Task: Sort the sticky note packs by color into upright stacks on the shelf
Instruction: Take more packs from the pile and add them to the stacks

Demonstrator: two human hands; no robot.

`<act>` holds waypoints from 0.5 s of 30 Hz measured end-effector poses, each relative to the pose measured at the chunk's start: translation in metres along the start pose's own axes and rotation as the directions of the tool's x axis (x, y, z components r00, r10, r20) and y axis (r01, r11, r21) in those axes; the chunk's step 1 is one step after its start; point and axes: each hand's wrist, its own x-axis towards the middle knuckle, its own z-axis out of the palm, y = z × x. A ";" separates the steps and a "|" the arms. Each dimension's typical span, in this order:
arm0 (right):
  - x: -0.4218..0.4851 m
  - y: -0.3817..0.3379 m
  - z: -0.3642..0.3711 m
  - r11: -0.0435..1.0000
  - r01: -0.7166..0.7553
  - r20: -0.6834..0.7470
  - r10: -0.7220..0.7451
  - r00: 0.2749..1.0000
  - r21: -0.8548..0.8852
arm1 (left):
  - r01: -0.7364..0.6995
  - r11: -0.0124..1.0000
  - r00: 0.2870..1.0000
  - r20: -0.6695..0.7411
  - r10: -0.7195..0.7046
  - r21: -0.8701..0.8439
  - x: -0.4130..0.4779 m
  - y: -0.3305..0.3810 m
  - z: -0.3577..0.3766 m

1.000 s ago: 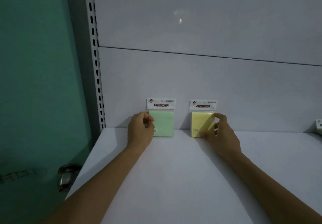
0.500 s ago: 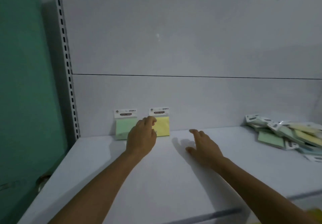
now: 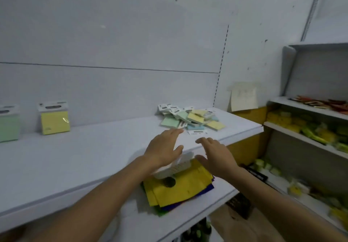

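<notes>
While left hand and right hand hover, fingers loosely extended, empty, one upright yellow sticky note pack, one green pack, loose pile uncounted.

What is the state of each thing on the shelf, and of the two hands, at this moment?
green pack, standing upright against the back panel, at the left edge
yellow pack, standing upright against the back panel, apart from the green pack
pile of packs, lying flat, colours mixed, unsorted
left hand, open, holding nothing, over the shelf near the pile
right hand, open, holding nothing, beside the left hand
</notes>
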 end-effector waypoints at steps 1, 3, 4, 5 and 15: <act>-0.007 0.016 -0.003 0.999 -0.038 0.022 0.038 0.999 0.012 | 0.003 1.000 1.000 0.029 -0.003 0.003 0.002 0.008 0.009; -0.015 0.045 -0.008 0.994 -0.103 0.045 0.101 0.994 0.048 | -0.020 0.999 0.997 0.069 0.017 0.038 0.010 0.021 0.024; -0.016 0.055 -0.009 0.991 -0.123 0.050 0.120 0.992 0.059 | -0.034 0.997 0.995 0.092 0.028 0.065 0.014 0.026 0.030; -0.016 0.063 -0.009 0.988 -0.137 0.050 0.134 0.990 0.071 | -0.045 0.995 0.993 0.110 0.036 0.085 0.018 0.029 0.035; 0.025 0.121 -0.008 0.998 -0.062 0.084 0.062 0.995 0.000 | -0.082 0.987 0.986 0.154 0.060 0.137 0.116 0.024 0.076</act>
